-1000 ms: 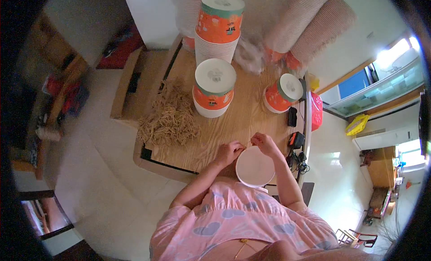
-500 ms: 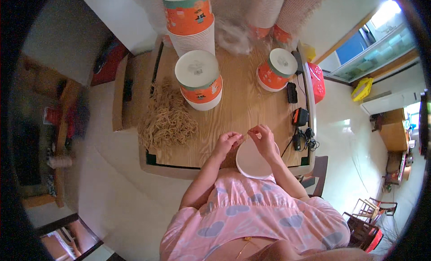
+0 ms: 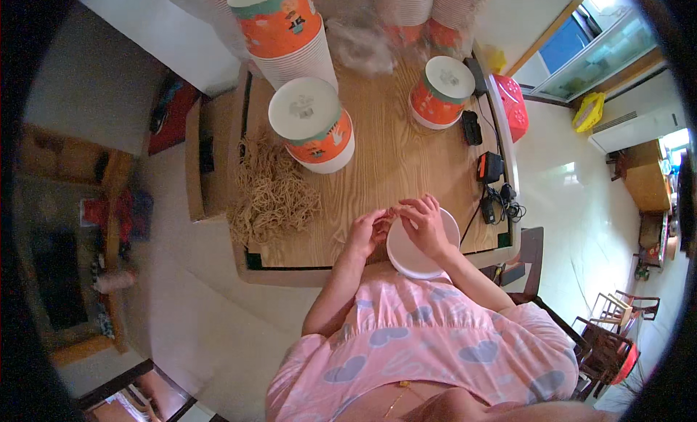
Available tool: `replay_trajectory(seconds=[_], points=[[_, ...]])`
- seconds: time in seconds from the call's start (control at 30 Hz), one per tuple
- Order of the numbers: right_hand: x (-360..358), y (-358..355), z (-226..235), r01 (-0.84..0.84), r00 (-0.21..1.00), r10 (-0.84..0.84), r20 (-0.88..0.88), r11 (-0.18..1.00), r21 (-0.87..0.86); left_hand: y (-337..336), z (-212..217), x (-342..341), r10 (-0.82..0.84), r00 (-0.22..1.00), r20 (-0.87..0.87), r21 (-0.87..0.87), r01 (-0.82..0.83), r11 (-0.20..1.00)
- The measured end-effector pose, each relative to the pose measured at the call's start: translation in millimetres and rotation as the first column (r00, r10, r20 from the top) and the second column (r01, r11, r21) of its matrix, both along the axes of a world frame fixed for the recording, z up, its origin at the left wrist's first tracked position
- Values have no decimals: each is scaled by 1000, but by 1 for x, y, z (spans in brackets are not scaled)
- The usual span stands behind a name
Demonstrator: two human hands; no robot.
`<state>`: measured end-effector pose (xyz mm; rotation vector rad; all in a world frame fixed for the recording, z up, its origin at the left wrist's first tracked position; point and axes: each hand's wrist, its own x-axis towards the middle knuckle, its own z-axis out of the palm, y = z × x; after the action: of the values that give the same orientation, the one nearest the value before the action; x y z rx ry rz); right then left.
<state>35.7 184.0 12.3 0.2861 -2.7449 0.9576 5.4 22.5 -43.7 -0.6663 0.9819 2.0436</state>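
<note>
Pinched together at the fingertips, my left hand (image 3: 368,232) and my right hand (image 3: 424,224) meet over the far left rim of a white round paper tub (image 3: 414,256). What lies between the fingers is too small to make out. The open tub rests at the table's near edge, against my body, its inside facing up. My right wrist crosses above its opening. To the left of my hands lies a loose heap of tan twine strands (image 3: 274,197) on the wooden table (image 3: 385,168).
Upside-down orange and white tubs (image 3: 312,124) stand behind the twine, beside a tall stack (image 3: 283,37). Another upturned tub (image 3: 441,91) is at the far right. A black-orange battery (image 3: 490,167) and a charger with cable (image 3: 501,204) lie along the right edge.
My view has shifted slightly. My fingertips have drawn closer together, and my right hand now covers more of the far rim. A bit of tan strand seen between the fingers earlier is now hidden.
</note>
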Motion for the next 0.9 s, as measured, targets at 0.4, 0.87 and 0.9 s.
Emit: replay_trajectory(seconds=[0.4, 0.87, 0.9], points=[[1, 3, 4, -66, 998, 66, 11, 997, 48, -11, -9, -5, -114, 985, -129, 39, 120, 992], [2, 7, 0, -84, 995, 80, 56, 995, 61, 1, 3, -4, -46, 996, -73, -33, 44, 998], [2, 7, 0, -85, 995, 81, 56, 995, 60, 1, 2, -4, -45, 996, -73, -34, 43, 998]])
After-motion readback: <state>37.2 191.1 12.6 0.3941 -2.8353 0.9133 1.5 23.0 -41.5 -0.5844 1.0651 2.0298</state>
